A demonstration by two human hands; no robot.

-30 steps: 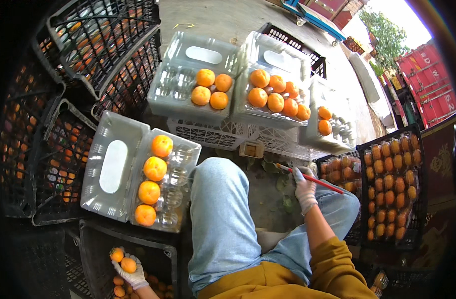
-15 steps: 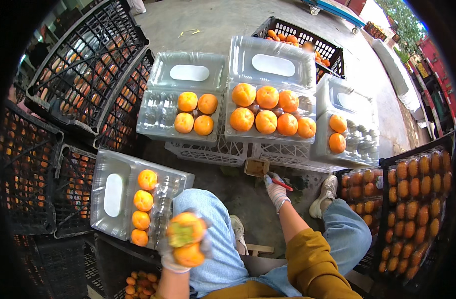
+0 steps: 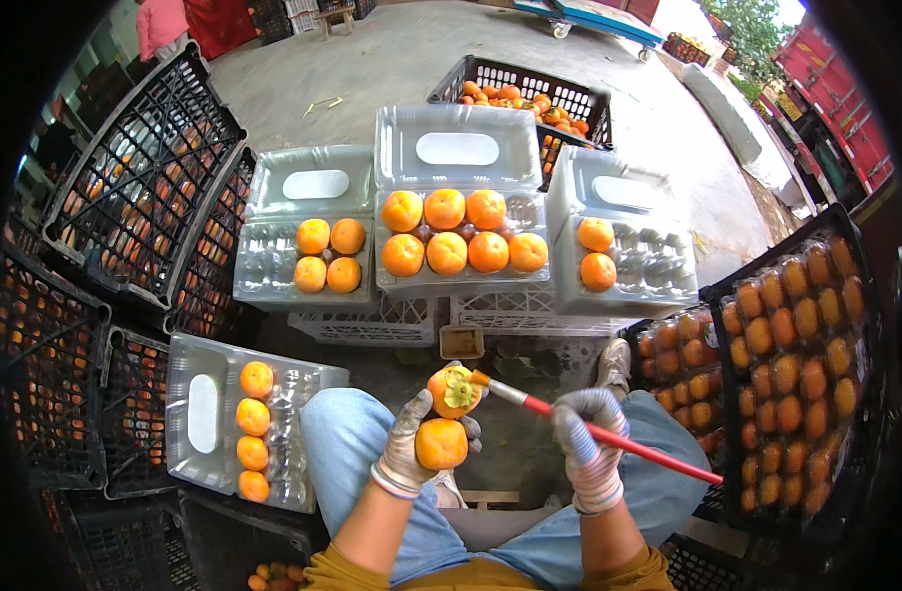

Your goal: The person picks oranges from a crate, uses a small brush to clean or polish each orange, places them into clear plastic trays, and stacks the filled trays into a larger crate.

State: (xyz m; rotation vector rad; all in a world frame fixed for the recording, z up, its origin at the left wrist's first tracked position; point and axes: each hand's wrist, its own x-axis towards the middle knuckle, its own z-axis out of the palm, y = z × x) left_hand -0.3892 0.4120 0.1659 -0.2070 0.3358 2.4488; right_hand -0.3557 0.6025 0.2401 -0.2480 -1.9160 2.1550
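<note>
Raised since the earlier frames, the left hand (image 3: 411, 448) now sits level with the right, above the person's lap, and the camera has tipped forward so the trays ahead show in full. Its gloved grip is closed around two orange persimmons: the lower persimmon (image 3: 441, 443) rests in the palm, and the upper persimmon (image 3: 455, 390) is pinched above it with its green calyx turned toward the viewer. Just right of this grip, the bristle tip of a red-handled brush (image 3: 608, 437) touches the upper fruit. The right hand (image 3: 587, 443), also gloved, has its grip pressed shut on the brush handle, which runs down and to the right past the right knee.

Beyond both hands, a small brown box (image 3: 462, 342) lies on the floor. Farther ahead, three clear plastic clamshell trays stand open on white crates (image 3: 372, 325): the left tray (image 3: 273, 276) with four fruits, the middle tray (image 3: 461, 281) with seven, the right tray (image 3: 658, 266) with two. To the left of the left grip, a fourth clear tray (image 3: 200, 414) holds four fruits in a column. Black crates (image 3: 135, 187) of persimmons flank both sides.
</note>
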